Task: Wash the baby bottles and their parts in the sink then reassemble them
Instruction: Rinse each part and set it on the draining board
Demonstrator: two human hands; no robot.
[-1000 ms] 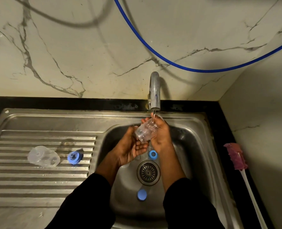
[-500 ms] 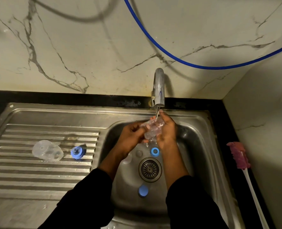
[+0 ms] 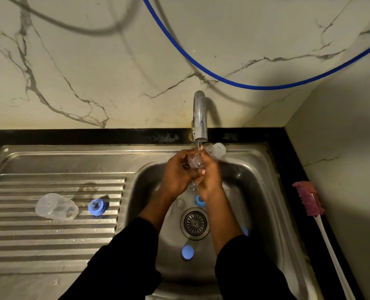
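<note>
Head | bottle [image 3: 217,150] axis slanted, neck far-right | hands [image 3: 176,176] [image 3: 210,179] grip it

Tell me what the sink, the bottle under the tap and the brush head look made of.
sink: likely stainless steel, brushed; grey metallic sheen, pressed ridges.
bottle: probably clear plastic; see-through, moulded neck threads.
brush head: pink sponge or foam, matte, lumpy; too dim to be sure.

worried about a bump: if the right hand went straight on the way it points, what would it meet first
Most likely the tap spout, just beyond the right hand and the bottle it holds; depth is unclear.
</note>
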